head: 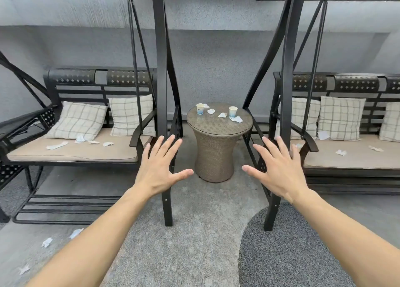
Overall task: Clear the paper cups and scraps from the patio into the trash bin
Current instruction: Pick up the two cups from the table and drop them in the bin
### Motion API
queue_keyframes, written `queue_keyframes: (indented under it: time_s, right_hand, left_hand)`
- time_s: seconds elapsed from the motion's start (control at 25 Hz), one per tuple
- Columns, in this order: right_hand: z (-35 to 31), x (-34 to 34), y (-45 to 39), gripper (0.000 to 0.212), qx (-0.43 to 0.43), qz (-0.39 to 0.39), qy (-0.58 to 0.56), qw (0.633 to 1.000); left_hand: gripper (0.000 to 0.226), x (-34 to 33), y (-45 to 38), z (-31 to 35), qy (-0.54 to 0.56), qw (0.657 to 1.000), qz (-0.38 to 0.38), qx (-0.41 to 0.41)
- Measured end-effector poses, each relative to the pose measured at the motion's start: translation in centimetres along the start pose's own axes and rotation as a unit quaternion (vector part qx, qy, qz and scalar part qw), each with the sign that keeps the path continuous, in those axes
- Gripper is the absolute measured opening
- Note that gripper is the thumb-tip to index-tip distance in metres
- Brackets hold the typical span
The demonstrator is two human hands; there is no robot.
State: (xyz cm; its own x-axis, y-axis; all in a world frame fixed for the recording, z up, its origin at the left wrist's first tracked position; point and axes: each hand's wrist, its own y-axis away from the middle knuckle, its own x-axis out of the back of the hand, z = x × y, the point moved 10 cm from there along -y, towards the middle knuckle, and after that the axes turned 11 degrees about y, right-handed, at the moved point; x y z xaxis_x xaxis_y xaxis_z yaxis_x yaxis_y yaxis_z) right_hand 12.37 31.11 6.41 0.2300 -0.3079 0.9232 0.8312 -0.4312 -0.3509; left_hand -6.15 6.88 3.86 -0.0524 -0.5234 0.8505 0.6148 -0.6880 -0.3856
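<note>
Two paper cups stand on the round wicker table (218, 126): the left cup (200, 109) and the right cup (233, 111). Several white scraps (222, 114) lie between and beside them. More scraps rest on the left swing's cushion (56, 145), on the right swing's cushion (341, 152) and on the floor at lower left (75, 233). My left hand (161, 167) and my right hand (279, 167) are stretched out in front of the table, fingers spread, holding nothing. No trash bin is in view.
Two black metal swing benches with checked pillows flank the table, the left one (86, 117) and the right one (346, 122). Their upright frame posts (162, 91) stand close on either side of the table. A dark round mat (287, 250) lies at lower right.
</note>
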Motion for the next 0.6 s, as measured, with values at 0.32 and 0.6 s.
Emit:
queue_keyframes:
  time_s: [0.32,0.6]
  right_hand:
    - [6.7,-6.6,-10.7,0.090,0.009,0.003,-0.005,1.000]
    - [12.2,-12.1,-20.1,0.089,0.020,-0.037,-0.027,0.999]
  left_hand:
    - [0.097,-7.7,-13.4,0.6,0.021,0.997,-0.072,0.016]
    - [0.095,-12.2,-23.9,0.6,0.053,0.994,-0.082,0.045]
